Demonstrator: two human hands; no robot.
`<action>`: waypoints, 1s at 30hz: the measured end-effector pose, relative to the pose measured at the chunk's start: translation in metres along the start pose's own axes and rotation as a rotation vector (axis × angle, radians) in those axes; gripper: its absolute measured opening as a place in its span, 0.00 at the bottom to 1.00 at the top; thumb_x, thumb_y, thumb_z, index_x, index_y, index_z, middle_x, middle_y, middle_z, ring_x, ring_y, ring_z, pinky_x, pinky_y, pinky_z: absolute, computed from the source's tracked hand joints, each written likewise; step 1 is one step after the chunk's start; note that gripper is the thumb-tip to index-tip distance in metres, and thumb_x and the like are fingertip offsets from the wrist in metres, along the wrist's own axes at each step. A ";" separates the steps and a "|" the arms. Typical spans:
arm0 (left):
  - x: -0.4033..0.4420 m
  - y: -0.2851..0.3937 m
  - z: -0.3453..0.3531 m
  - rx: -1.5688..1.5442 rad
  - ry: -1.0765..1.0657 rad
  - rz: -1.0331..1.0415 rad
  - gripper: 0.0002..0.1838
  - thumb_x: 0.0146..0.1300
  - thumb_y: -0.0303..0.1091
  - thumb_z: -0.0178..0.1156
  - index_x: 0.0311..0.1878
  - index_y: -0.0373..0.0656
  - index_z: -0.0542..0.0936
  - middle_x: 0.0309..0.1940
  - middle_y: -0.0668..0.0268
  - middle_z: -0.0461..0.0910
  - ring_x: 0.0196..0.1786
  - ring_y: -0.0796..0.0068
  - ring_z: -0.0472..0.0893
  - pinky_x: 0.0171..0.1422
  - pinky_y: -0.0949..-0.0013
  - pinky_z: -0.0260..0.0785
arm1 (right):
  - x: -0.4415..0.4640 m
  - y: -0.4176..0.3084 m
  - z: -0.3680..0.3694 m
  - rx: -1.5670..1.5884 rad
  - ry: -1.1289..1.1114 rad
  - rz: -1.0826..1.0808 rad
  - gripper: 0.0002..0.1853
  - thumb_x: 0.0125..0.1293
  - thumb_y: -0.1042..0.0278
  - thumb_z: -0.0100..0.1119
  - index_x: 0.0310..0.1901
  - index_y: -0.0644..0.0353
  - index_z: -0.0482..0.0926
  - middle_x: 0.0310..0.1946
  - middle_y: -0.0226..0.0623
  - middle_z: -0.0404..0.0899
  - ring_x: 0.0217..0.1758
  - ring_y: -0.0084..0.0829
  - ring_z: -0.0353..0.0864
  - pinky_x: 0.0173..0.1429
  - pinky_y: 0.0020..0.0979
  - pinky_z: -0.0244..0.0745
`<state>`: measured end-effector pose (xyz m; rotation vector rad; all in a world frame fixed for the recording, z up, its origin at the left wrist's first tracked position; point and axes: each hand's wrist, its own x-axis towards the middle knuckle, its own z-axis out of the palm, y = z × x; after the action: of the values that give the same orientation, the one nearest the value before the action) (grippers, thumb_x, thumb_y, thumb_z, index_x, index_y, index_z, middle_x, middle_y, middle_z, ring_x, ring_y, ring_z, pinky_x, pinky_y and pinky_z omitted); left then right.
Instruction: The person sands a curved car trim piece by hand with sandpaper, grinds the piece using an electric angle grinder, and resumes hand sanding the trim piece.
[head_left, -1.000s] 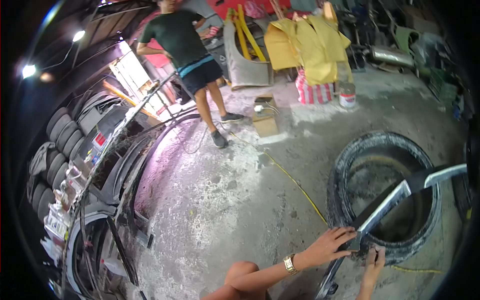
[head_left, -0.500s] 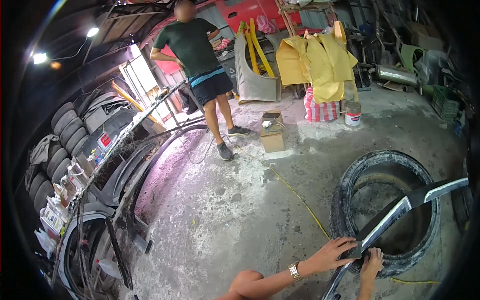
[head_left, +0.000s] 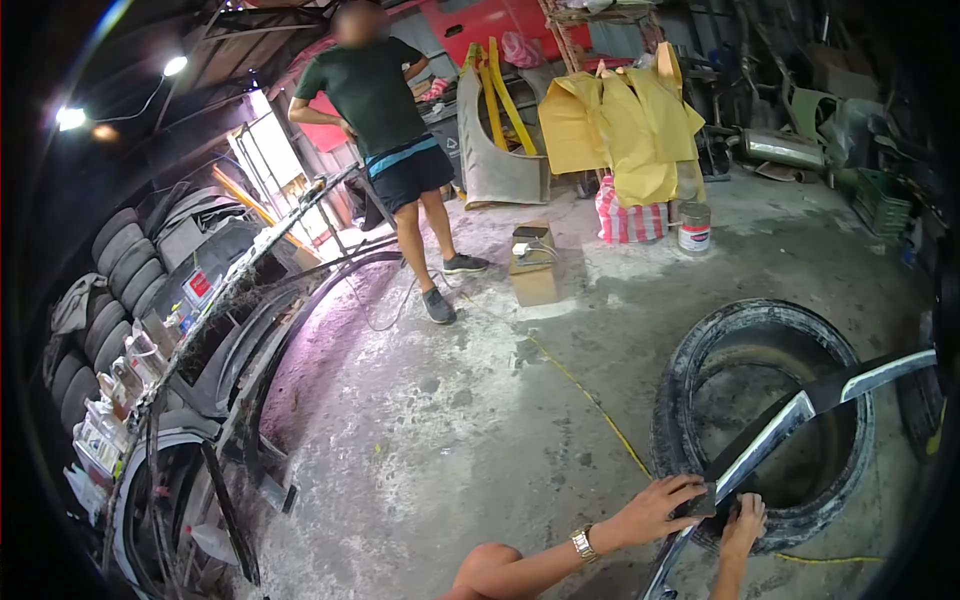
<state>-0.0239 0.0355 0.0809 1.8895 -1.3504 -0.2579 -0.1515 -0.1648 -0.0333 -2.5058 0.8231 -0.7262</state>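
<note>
A long black trim piece with a silvery-white strip point(head_left: 765, 436) lies across a dusty tire point(head_left: 688, 372) on the floor. My left hand point(head_left: 655, 512), with a metal watch at the wrist, holds a small dark block point(head_left: 706, 499) against the trim, fingers bent over its edge. Just to the right, my right hand point(head_left: 743, 523) has its fingers curled at the trim's lower edge; what they grip, if anything, is hidden.
A person point(head_left: 375, 110) stands at the back left. Beyond the tire are a cardboard box point(head_left: 535, 287), a paint can point(head_left: 694, 238) and yellow sheets point(head_left: 640, 135). Stacked tires point(head_left: 128, 250) and a cluttered rack stand left. A yellow cord point(head_left: 590, 398) crosses the floor.
The view has tilted up, so the scene sits lower. My right hand's fingers have shifted on the trim's edge, and my left hand stays with the dark block on the trim.
</note>
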 end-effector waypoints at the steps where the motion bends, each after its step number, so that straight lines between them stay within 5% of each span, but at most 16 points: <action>1: 0.000 -0.001 0.000 -0.003 -0.002 0.001 0.29 0.67 0.45 0.65 0.67 0.41 0.73 0.67 0.56 0.71 0.67 0.52 0.72 0.71 0.53 0.65 | -0.001 -0.004 -0.005 -0.003 -0.001 0.003 0.13 0.56 0.79 0.62 0.44 0.60 0.76 0.46 0.41 0.75 0.54 0.49 0.74 0.57 0.49 0.66; 7: 0.007 0.001 -0.002 0.024 0.146 -0.011 0.32 0.65 0.46 0.68 0.69 0.43 0.73 0.63 0.54 0.77 0.63 0.48 0.78 0.67 0.53 0.70 | 0.001 -0.006 -0.015 0.128 0.013 -0.033 0.15 0.52 0.81 0.62 0.44 0.62 0.79 0.45 0.47 0.79 0.53 0.53 0.77 0.57 0.49 0.69; 10: 0.015 -0.007 0.001 -0.008 0.194 -0.039 0.36 0.61 0.43 0.72 0.69 0.39 0.72 0.64 0.49 0.77 0.64 0.48 0.78 0.67 0.56 0.71 | 0.006 -0.010 -0.026 0.124 0.000 -0.043 0.28 0.48 0.79 0.71 0.54 0.58 0.80 0.57 0.44 0.80 0.62 0.50 0.77 0.68 0.46 0.69; 15: 0.018 0.000 0.015 -0.240 0.234 -0.199 0.39 0.58 0.37 0.76 0.70 0.36 0.71 0.63 0.53 0.79 0.62 0.61 0.80 0.63 0.62 0.72 | 0.014 -0.057 -0.080 0.655 -0.105 0.093 0.33 0.55 0.77 0.73 0.65 0.57 0.75 0.67 0.44 0.73 0.71 0.47 0.71 0.75 0.43 0.63; 19: 0.021 0.010 0.020 -0.465 0.132 -0.328 0.42 0.59 0.34 0.75 0.74 0.38 0.66 0.58 0.56 0.80 0.58 0.68 0.80 0.61 0.64 0.72 | 0.003 -0.071 -0.089 0.664 -0.235 -0.003 0.44 0.57 0.77 0.70 0.76 0.56 0.62 0.74 0.46 0.65 0.79 0.47 0.60 0.81 0.42 0.56; 21: 0.019 0.007 0.030 -0.593 0.085 -0.330 0.40 0.57 0.36 0.77 0.72 0.39 0.69 0.53 0.58 0.83 0.53 0.71 0.81 0.56 0.67 0.73 | 0.003 -0.076 -0.087 0.750 -0.151 0.024 0.35 0.58 0.78 0.69 0.69 0.57 0.71 0.68 0.46 0.73 0.74 0.47 0.68 0.77 0.41 0.61; 24: 0.016 0.003 0.035 -0.752 -0.040 -0.331 0.28 0.66 0.34 0.70 0.67 0.39 0.75 0.55 0.62 0.81 0.55 0.75 0.79 0.59 0.70 0.73 | 0.001 -0.073 -0.079 0.666 -0.035 -0.055 0.09 0.58 0.80 0.68 0.42 0.63 0.83 0.43 0.40 0.83 0.51 0.42 0.81 0.61 0.39 0.72; 30: 0.021 0.010 0.016 -1.030 -0.113 -0.409 0.17 0.73 0.33 0.62 0.61 0.38 0.80 0.59 0.63 0.80 0.61 0.74 0.78 0.66 0.69 0.71 | -0.005 -0.074 -0.078 1.124 -0.059 0.212 0.04 0.63 0.81 0.67 0.36 0.63 0.81 0.39 0.32 0.80 0.45 0.20 0.79 0.51 0.25 0.73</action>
<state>-0.0317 0.0088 0.0825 1.2230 -0.6325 -1.0504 -0.1692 -0.1235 0.0643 -1.4015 0.4345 -0.7404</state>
